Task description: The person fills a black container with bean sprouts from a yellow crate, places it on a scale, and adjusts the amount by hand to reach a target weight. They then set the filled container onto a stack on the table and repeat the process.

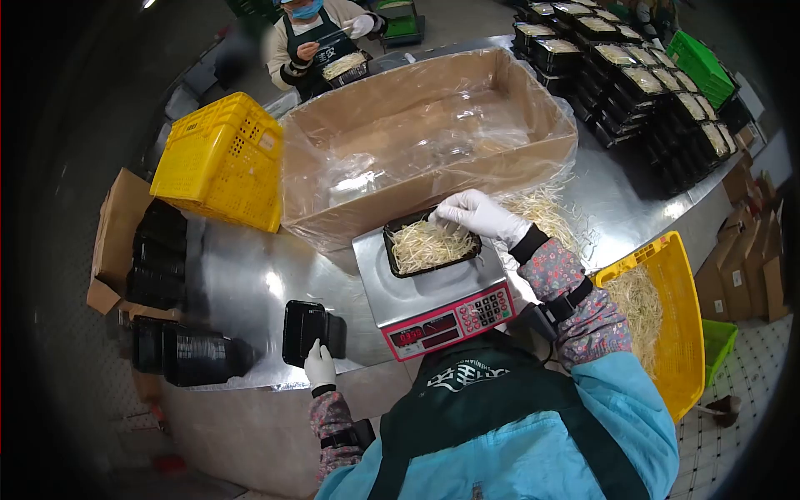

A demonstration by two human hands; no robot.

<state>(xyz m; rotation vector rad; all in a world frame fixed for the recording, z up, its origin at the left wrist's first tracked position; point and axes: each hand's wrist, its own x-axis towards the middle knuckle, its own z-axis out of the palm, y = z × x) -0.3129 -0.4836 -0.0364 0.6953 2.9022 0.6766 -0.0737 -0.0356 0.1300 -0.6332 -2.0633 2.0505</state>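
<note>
A black tray of bean sprouts (429, 245) rests on the steel plate of a red scale (450, 321). My right hand (479, 215), in a white glove, is at the tray's upper right edge with fingers pinched together; whatever is between the fingertips is too small to make out. My left hand (319, 365), also gloved, has its fingers on the lower edge of an empty black tray (305, 332) left of the scale. Loose sprouts (546, 212) lie in a pile on the table right of the scale.
A large plastic-lined carton (367, 208) stands behind the scale, with a yellow crate (218, 158) at its left. Filled trays (642, 81) are stacked at the back right. A yellow basket (679, 333) of sprouts sits at right. A co-worker (321, 42) holds a tray across the table.
</note>
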